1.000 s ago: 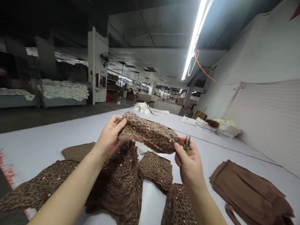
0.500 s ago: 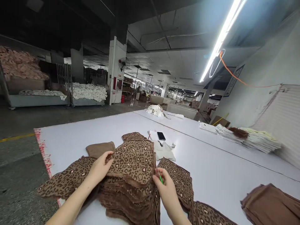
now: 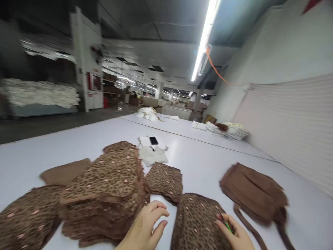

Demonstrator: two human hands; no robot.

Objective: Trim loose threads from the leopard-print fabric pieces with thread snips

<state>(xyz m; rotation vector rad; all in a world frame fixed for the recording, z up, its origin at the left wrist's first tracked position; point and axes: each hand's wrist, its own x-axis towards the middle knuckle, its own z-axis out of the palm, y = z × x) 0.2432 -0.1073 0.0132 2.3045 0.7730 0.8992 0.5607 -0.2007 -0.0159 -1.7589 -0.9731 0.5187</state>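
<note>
A thick stack of leopard-print fabric pieces (image 3: 109, 187) lies on the white table (image 3: 78, 139) at the front left. My left hand (image 3: 145, 227) hovers just right of that stack, fingers loosely curled with nothing in them. My right hand (image 3: 234, 234) rests on another leopard-print stack (image 3: 197, 222) at the bottom middle and pinches a small green-handled tool (image 3: 224, 222). A smaller leopard-print pile (image 3: 163, 180) sits between the two stacks, farther back.
Plain brown fabric pieces (image 3: 253, 192) lie at the right, and one brown piece (image 3: 65, 172) at the left. A black phone (image 3: 153, 140) and white cloth scraps (image 3: 152, 156) lie behind the stacks. Folded white stacks (image 3: 229, 130) sit along the far wall.
The leopard piece that both hands held up was laid on the left stack. Both hands then moved right: the right onto the bottom-middle stack, the left off the big stack.
</note>
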